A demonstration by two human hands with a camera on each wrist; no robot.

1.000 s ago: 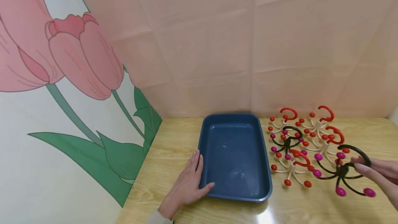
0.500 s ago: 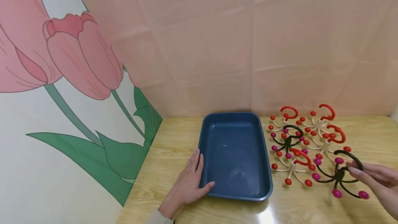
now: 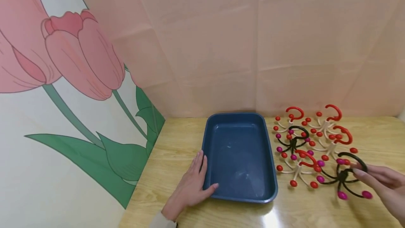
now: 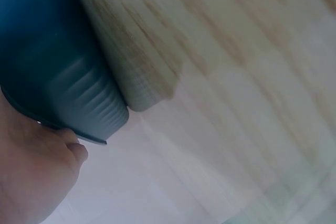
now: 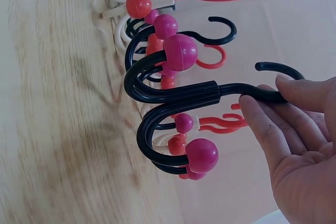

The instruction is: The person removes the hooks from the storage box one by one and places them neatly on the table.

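In the head view my right hand (image 3: 381,182) pinches a black multi-arm hook hanger (image 3: 342,176) with magenta balls on its arm ends. The right wrist view shows thumb and fingers on the curved top hook of this black hanger (image 5: 184,93), its arms pointing down close over the table with a shadow beside them. My left hand (image 3: 191,187) rests along the left rim of a blue rectangular tray (image 3: 272,171), fingers fairly straight and thumb over the near left corner. The tray holds nothing. In the left wrist view the hand (image 4: 42,166) touches the tray's edge.
Several more hangers stand left of and behind the held one: cream ones with red hooks and balls, such as the nearest cream hanger (image 3: 298,171), and another black hanger (image 3: 293,143). A wooden table (image 3: 177,136) runs back to a pink cloth backdrop (image 3: 205,45).
My right hand has moved left and slightly inward with the black hanger, bringing it nearer the other hangers. The left hand stays on the tray.
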